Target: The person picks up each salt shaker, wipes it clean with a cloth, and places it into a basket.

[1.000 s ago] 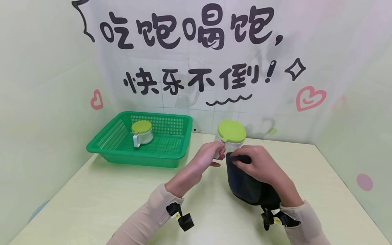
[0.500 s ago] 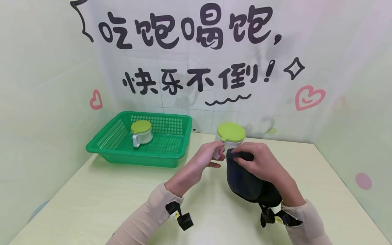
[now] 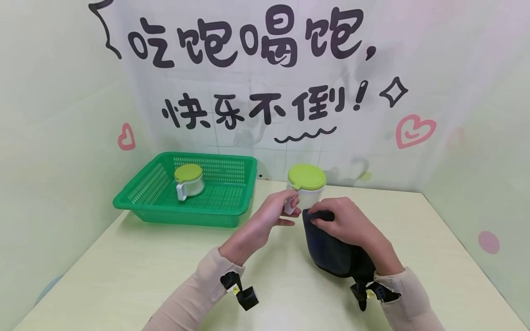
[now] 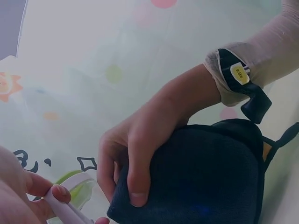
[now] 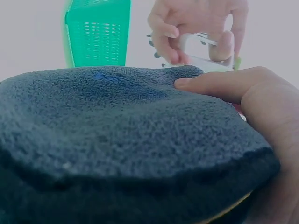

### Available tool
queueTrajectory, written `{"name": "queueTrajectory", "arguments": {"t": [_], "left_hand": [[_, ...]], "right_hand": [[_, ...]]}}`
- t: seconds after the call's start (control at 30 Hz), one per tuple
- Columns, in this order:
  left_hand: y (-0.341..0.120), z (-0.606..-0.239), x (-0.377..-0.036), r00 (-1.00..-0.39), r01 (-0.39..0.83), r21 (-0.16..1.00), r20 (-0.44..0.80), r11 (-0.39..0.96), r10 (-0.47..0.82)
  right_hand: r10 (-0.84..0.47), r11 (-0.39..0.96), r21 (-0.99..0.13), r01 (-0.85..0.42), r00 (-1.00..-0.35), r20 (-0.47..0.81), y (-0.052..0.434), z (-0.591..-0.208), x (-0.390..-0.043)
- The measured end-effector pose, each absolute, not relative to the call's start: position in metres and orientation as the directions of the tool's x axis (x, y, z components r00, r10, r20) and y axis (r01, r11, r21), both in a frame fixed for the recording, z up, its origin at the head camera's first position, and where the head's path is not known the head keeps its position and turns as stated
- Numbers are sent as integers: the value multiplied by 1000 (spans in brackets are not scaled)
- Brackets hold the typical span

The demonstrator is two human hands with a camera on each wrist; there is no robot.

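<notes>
We count two green-lidded jars: one [image 3: 189, 180] inside the green basket [image 3: 157, 207], one [image 3: 305, 186] right of it, its white handle pinched by our left hand [image 3: 271, 214]. Our right hand [image 3: 343, 223] grips one dark cloth [image 3: 333, 253] against that jar.

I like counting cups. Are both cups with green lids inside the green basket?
No, one cup sits in the basket; the other cup stands on the table, its handle held by the left hand.

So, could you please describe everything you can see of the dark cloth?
The dark cloth is navy-black and fleecy, bunched into a soft rounded pad. It lies on the pale table, right beside the lidded jar. The right hand grips its far edge, fingers curled over the top; nothing else visibly touches it.
</notes>
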State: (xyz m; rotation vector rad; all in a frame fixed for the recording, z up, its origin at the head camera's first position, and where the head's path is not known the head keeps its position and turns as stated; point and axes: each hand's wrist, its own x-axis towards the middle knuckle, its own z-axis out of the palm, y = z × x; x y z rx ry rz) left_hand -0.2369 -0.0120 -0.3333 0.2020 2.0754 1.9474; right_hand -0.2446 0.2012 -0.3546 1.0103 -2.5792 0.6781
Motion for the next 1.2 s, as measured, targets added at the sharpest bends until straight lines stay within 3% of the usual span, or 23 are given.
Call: {"name": "queueTrajectory", "arguments": {"t": [0.4, 0.9, 1.2], "left_hand": [[-11, -336, -239, -950, -90, 992, -112, 88, 293], [-19, -329, -238, -952, -99, 994, -106, 39, 287], [-16, -331, -240, -951, -103, 992, -119, 69, 286]], "right_hand": [[-476, 597, -310, -740, -638, 605, 210, -340, -238], [-526, 682, -305, -665, -735, 428, 204, -354, -246], [-499, 629, -293, -720, -663, 558, 208, -348, -242]]}}
